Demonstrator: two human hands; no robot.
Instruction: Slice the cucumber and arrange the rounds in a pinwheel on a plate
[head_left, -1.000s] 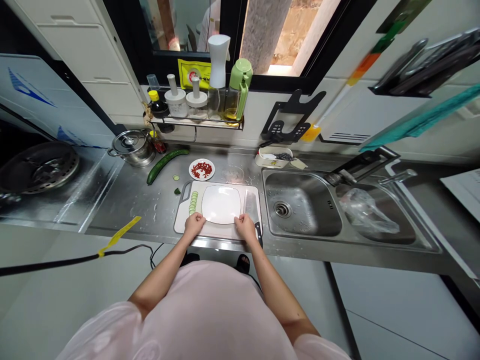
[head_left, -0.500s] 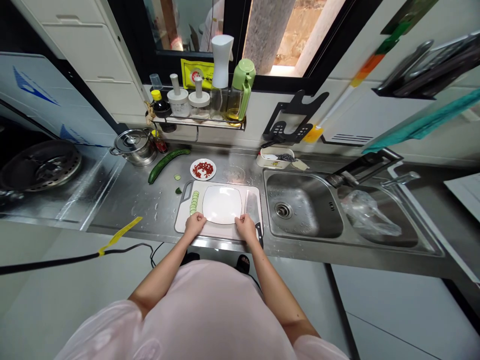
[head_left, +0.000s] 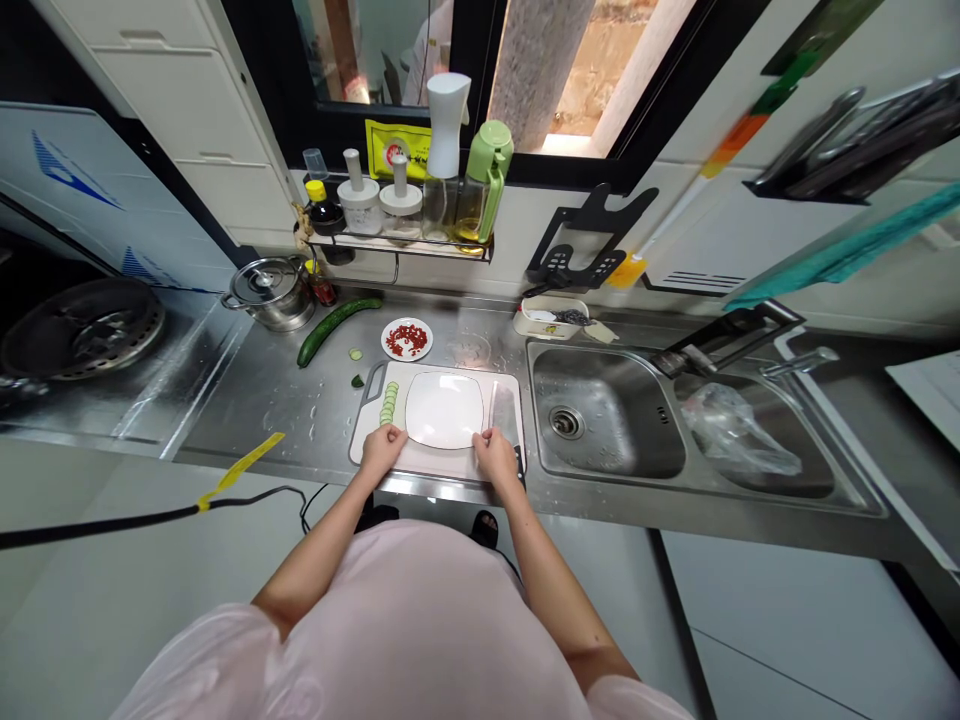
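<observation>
A white, rounded-square plate (head_left: 445, 408) lies on the pale cutting board (head_left: 420, 462). My left hand (head_left: 381, 452) is closed, its fingertips pinched at the plate's near left corner. At the near right corner, my right hand (head_left: 496, 459) is closed on the rim with bent fingers. A row of cucumber slices (head_left: 389, 402) lies on the board left of the plate, just beyond my left hand. Right of the plate lies a kitchen knife (head_left: 504, 408), blade pointing away; my right hand partly hides its dark handle.
Behind the board are a small plate of chopped red pieces (head_left: 407, 340) and a whole cucumber (head_left: 330, 328). A lidded pot (head_left: 271, 292) stands back left, a frying pan (head_left: 82, 325) farther left. The steel sink (head_left: 607, 410) is on the right, and a seasoning shelf (head_left: 397, 245) hangs behind.
My left hand has shifted slightly left along the plate's corner. My right hand has barely moved, and the plate stays in place on the board.
</observation>
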